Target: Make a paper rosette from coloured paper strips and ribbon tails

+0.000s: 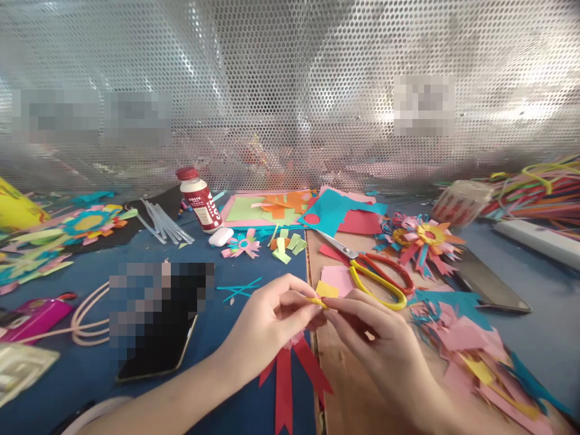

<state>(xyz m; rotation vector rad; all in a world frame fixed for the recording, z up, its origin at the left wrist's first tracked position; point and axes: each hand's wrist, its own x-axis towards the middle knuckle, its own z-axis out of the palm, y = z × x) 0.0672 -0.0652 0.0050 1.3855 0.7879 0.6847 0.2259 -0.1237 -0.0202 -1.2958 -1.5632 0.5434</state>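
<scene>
At the centre, my left hand (281, 314) pinches a small yellow paper piece (317, 301) between thumb and fingers. From the other side my right hand (376, 329) closes its fingertips on the same piece. Below the hands a pink and red paper rosette with red ribbon strips (284, 386) is partly hidden behind my left hand. Just beyond the fingers lie a yellow paper square (327, 289) and a pink one (338, 278). Scissors (380, 278) with red and yellow handles rest a little farther off, beside my right hand.
A bottle (199, 202), a white case (221, 237) and coloured sheets (267, 208) stand or lie at the back. To the left are a phone (163, 326) and a cable (84, 314). Paper flowers (423, 235), scraps (471, 344) and a dark flat device (493, 281) are on the right.
</scene>
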